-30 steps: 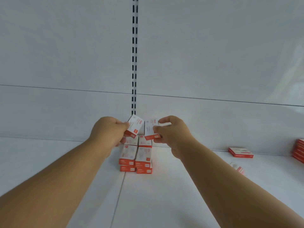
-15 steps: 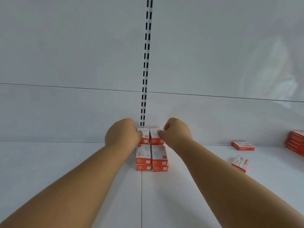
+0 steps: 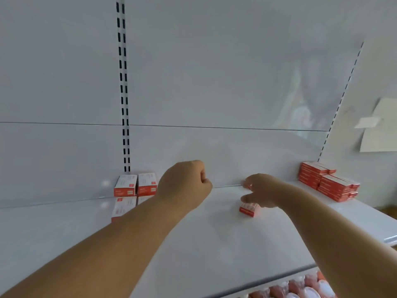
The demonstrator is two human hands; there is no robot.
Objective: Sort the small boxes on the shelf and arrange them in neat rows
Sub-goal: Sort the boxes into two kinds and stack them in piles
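step: next pickup | loose box on shelf, right of sorted stack, directly under my right hand, fingers spread, not gripping | left hand fisted, empty, farther

Right hand reaches over a loose box; left hand is fisted.

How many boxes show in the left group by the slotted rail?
4: back left, back right, front left, front right, which is mostly behind the left arm. Lower layers may be hidden.
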